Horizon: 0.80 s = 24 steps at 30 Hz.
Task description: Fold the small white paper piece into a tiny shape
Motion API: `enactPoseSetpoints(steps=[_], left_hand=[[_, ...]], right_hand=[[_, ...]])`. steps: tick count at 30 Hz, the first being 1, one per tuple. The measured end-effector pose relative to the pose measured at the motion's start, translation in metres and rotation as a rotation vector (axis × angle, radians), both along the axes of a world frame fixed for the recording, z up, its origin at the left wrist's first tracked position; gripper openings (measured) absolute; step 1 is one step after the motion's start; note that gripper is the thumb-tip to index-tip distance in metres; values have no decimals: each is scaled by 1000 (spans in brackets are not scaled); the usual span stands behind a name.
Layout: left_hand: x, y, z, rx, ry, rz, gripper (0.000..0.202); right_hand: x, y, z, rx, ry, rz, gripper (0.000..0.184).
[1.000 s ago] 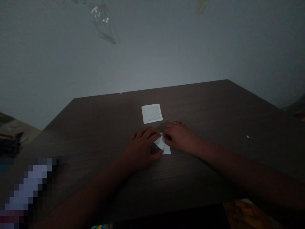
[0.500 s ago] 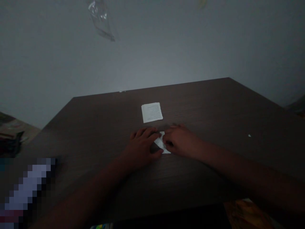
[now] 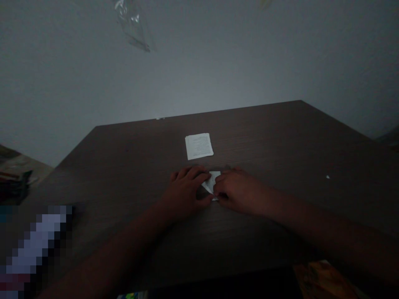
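Note:
A small white printed paper (image 3: 212, 181) lies on the dark wooden table (image 3: 280, 141) between my two hands. My left hand (image 3: 186, 192) rests on its left part, fingers pressed down and thumb at its lower edge. From the right, my right hand (image 3: 237, 189) covers the paper, fingers curled and pinched on its fold. Most of the paper is hidden under both hands. A second white square of printed paper (image 3: 199, 146) lies flat a little farther back, untouched.
A tiny white scrap (image 3: 327, 177) sits on the table at right. A clear plastic bag (image 3: 133, 25) hangs on the grey wall above. Dark clutter (image 3: 14, 178) lies off the table's left edge. A blurred patch covers the lower left.
My right hand has slid down and leftward over the paper, covering its lower right corner. The left hand has stayed put.

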<state>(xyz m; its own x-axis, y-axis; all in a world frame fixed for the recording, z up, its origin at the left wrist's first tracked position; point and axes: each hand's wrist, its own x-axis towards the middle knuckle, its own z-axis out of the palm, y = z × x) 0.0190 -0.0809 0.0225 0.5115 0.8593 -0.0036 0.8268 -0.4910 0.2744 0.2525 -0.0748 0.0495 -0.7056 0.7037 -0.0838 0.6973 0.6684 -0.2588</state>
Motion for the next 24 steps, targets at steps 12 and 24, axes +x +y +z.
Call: enactPoseSetpoints(steps=[12,24], left_hand=[[1,0,3,-33,18,8,60],[-5,2,-1,-49,4,-20,59]], right_hand=[[-6,-12,4,33,-45,46,14],[4,6,-6,-15,112,-47,10]])
